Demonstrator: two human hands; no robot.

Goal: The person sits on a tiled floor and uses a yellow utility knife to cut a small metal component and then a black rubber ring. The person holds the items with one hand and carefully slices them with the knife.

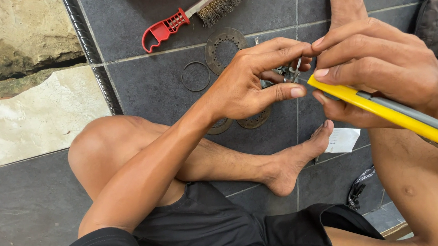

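Observation:
My left hand (249, 80) pinches a small grey metal part (290, 73) between thumb and fingers, held above the dark floor tiles. My right hand (379, 68) grips a yellow and grey handled tool (393, 113); its handle runs down to the right, and its working end is hidden between my fingers beside the metal part. The fingertips of both hands nearly touch around the part. I sit on the floor with my legs crossed under my hands.
A wire brush with a red handle (183, 18) lies at the top. A perforated metal disc (221, 48) and a thin ring (196, 77) rest on the tile, more discs (255, 120) under my left hand. A white paper scrap (342, 140) and a black strap (358, 190) lie nearby.

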